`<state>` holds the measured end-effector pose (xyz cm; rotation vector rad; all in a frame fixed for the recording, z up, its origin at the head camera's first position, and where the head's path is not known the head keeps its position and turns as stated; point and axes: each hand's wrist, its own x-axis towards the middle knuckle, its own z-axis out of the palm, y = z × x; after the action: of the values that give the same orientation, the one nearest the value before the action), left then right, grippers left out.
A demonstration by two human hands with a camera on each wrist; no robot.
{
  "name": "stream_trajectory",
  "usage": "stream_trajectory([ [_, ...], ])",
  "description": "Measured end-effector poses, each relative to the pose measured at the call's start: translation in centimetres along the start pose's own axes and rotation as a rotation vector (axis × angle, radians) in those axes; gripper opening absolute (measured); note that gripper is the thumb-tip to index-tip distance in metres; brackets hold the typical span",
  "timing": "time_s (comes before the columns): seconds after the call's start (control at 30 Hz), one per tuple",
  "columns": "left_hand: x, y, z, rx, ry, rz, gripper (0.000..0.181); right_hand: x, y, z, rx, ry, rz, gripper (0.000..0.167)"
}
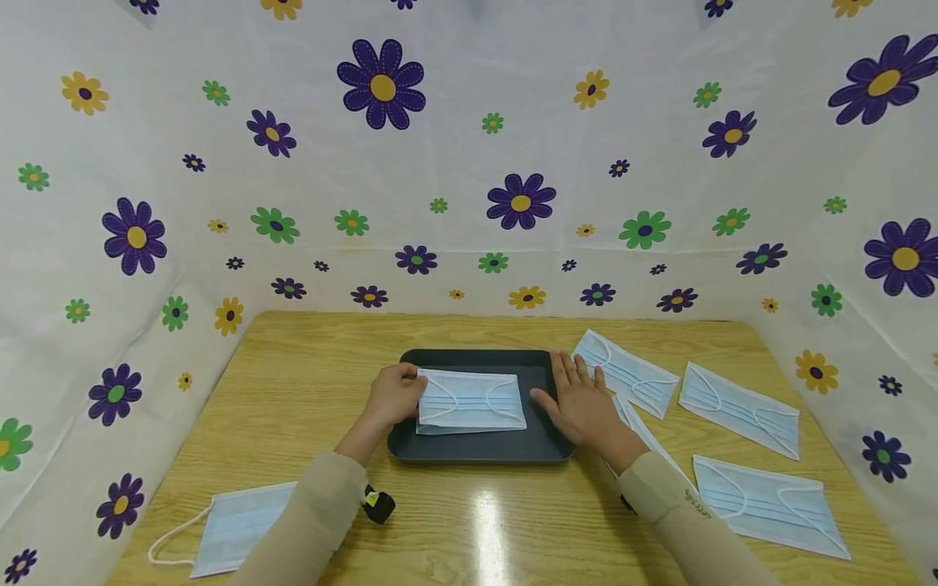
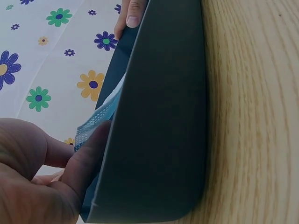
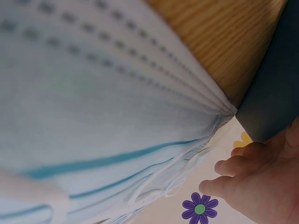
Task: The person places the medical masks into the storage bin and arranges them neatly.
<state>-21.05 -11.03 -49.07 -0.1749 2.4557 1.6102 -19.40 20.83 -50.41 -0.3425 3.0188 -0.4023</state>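
Note:
Near the middle of the table, a dark grey tray (image 1: 476,449) holds light blue face masks (image 1: 472,400), one lying over another with edges slightly offset. My left hand (image 1: 396,395) pinches the left edge of the top mask between thumb and fingers; the left wrist view shows the mask edge (image 2: 96,123) tilted up beside the tray wall (image 2: 159,112). At the tray's right rim, my right hand (image 1: 582,403) rests with its fingers straight and holds nothing. The right wrist view shows a mask (image 3: 117,116) close up, beside that hand's fingers (image 3: 233,168).
Several more masks lie right of the tray, among them an upper one (image 1: 630,374), a far-right one (image 1: 740,409) and a lower one (image 1: 769,505). Another mask (image 1: 242,525) lies at front left, partly under the left sleeve. A flowered cloth (image 1: 454,163) surrounds the wooden table (image 1: 308,350).

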Motion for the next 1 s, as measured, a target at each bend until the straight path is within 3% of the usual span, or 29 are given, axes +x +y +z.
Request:
stream_trajectory([
  [0.5,-0.4,0.4,-0.2,0.083,-0.004,0.038,0.039,0.1,0.0,0.0,-0.003,-0.005,-0.003,0.085],
  [0.8,-0.3,0.4,-1.3,-0.010,0.039,0.008,0.032,0.1,0.0,-0.1,-0.005,-0.007,-0.004,0.085],
  [1.0,-0.6,0.6,-1.8,-0.030,0.046,0.018,0.031,0.1,0.0,0.0,-0.004,-0.006,-0.006,0.085],
])
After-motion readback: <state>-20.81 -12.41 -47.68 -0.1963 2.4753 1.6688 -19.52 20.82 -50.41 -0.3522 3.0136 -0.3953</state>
